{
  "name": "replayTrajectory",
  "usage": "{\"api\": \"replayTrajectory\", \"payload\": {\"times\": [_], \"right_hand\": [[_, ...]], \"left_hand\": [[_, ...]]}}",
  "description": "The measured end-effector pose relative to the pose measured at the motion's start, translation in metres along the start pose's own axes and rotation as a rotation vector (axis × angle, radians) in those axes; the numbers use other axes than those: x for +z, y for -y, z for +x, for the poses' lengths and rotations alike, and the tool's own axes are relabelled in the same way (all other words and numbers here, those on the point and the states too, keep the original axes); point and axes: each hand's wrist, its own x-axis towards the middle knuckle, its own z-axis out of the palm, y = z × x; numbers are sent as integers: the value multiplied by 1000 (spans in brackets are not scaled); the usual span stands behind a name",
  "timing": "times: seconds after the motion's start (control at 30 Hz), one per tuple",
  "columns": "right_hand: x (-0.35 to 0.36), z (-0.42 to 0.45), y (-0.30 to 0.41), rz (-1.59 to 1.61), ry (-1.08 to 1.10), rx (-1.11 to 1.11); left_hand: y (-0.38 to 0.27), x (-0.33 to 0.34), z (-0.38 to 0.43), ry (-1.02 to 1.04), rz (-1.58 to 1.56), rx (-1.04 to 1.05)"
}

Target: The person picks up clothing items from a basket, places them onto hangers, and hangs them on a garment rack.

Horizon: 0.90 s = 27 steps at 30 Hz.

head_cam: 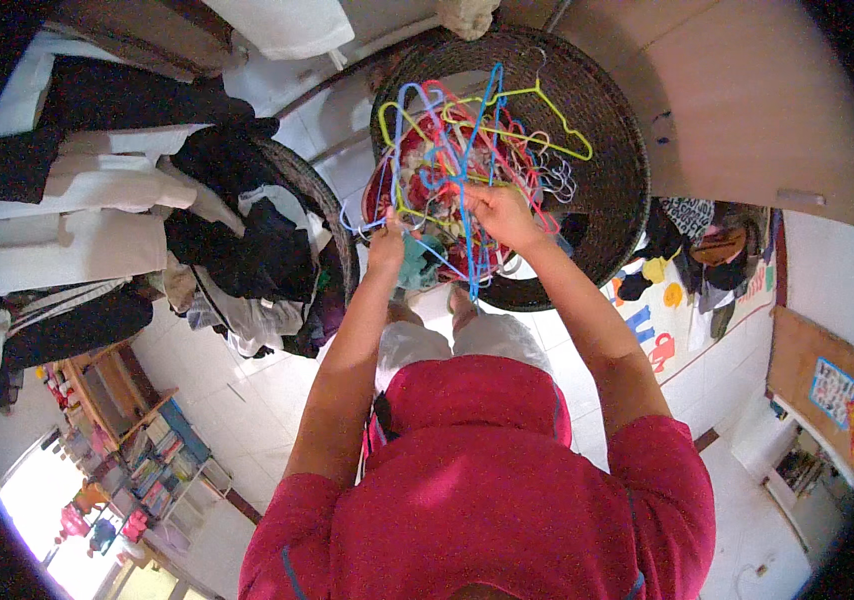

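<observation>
My left hand [388, 246] grips a lavender plastic clothes hanger [397, 142] low on its frame. Slightly higher and to the right, my right hand [500, 214] is closed around blue plastic hangers [481, 124], which stand nearly on end. Between and behind both hands lies a tangle of red, white and yellow-green hangers over red floral fabric [410, 161]. One yellow-green hanger [581, 148] sticks out to the right of the tangle. All this is above or in front of a large dark round woven basket [626, 172]. Overlapping hangers hide which ones my fingers touch.
At left, a second woven basket [338, 217] holds dark and white clothes, with white and black garments [97, 187] beside it. A wooden cabinet door [749, 112] rises at right. More clothes [712, 255] hang near coloured letters. Books fill a shelf [161, 457] at lower left.
</observation>
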Motion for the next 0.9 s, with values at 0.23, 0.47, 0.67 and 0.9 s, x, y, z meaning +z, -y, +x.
{"api": "replayTrajectory", "payload": {"times": [0.23, 0.47, 0.67, 0.9], "right_hand": [[-24, -11, -35, -709, 6, 304], [-36, -32, -74, -918, 85, 418], [-4, -40, -51, -714, -79, 468], [26, -44, -52, -651, -163, 382]], "left_hand": [[25, 39, 33, 47, 115, 76], [42, 35, 33, 143, 244, 243], [-7, 73, -40, 246, 464, 253], [14, 94, -17, 397, 196, 140]]}}
